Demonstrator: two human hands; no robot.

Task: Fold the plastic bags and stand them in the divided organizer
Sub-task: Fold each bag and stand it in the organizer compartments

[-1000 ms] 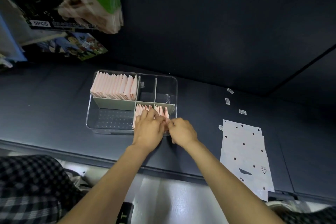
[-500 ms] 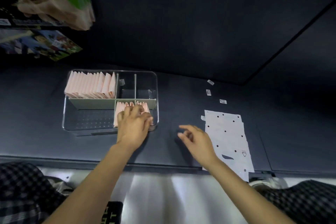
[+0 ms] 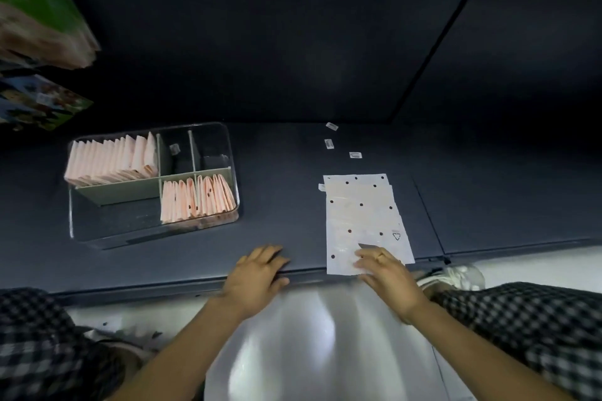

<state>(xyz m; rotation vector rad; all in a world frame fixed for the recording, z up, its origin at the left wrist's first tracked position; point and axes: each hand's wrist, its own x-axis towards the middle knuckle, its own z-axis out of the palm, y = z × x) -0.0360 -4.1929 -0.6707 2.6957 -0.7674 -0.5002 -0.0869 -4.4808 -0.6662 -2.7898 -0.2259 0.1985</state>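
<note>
A clear divided organizer [image 3: 73, 231] sits at the left of the dark surface. Several folded pink bags [image 3: 110, 161] stand in its back-left compartment, and more folded pink bags [image 3: 197, 198] stand in the front-right one. A flat stack of unfolded clear plastic bags with black dots [image 3: 361, 212] lies at the right. My right hand [image 3: 384, 273] rests with straight fingers on the near end of that stack. My left hand [image 3: 257, 273] lies flat on the surface's front edge, holding nothing.
Three small white labels [image 3: 329, 143] lie behind the stack. Coloured boxes [image 3: 35, 3] hang in at the upper left. The organizer's front-left [image 3: 114, 221] and two small back compartments [image 3: 176, 156] hold no bags. A dark wall rises behind.
Both hands have left the organizer. My left hand drew back to the front edge. My right hand moved right onto the flat stack. The view shifted to the right.
</note>
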